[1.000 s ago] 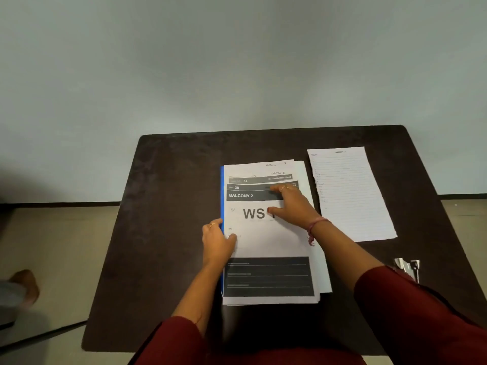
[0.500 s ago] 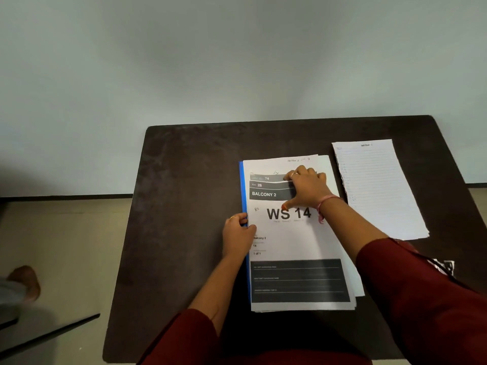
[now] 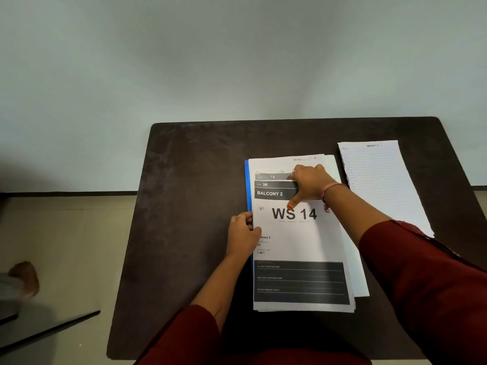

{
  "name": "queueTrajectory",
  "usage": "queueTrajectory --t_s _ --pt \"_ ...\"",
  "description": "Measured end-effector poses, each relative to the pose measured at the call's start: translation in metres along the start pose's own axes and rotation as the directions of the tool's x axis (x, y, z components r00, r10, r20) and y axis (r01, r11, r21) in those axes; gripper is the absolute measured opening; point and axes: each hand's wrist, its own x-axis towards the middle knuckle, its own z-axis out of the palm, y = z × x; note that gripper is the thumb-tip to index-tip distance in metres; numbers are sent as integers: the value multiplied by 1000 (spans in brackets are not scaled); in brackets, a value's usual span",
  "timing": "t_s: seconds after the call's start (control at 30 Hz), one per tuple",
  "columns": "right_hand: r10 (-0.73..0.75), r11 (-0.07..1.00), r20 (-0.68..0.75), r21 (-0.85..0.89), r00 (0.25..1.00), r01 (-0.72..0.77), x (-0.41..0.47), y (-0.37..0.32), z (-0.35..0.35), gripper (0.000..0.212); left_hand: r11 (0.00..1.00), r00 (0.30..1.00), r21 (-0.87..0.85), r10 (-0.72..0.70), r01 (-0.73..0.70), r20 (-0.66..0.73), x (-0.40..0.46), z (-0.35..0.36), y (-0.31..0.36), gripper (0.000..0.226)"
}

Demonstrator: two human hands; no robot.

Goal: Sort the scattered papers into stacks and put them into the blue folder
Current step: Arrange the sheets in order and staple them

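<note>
A stack of printed sheets, topped by one reading "WS 14", lies on the blue folder, of which only a strip along the stack's left side shows. My left hand grips the stack's left edge, thumb on top of the paper. My right hand rests on the upper part of the stack, fingertips at the staggered top sheets and thumb pointing down at the "WS 14" heading. A second pile of lined sheets lies apart to the right.
The dark table stands against a pale wall, its back edge close behind the papers. A pale sheet sticks out under the stack's right side. On the floor at left are a person's foot and a dark bar.
My right hand has slid up the stack towards its top edge, and the staggered upper sheets have drawn closer together. My left hand has stayed at the left edge. The view has shifted left.
</note>
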Motion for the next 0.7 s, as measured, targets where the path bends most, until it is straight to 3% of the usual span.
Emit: queueTrajectory --t_s 0.2,0.37,0.57,0.7 --pt "-76 968 62 245 995 59 -31 -2 -3 60 993 992 -94 60 -70 -112 -16 -8 6 44" --pt "-149 929 134 358 980 92 -60 -8 -1 55 961 993 -253 117 -111 8 -34 0 7 18" --pt "-138 927 145 368 980 76 -85 -13 11 52 895 997 -441 -44 70 69 -53 16 14 16" --pt "-51 919 102 394 993 7 -100 10 22 60 872 997 -484 -67 74 32 -60 21 13 17"
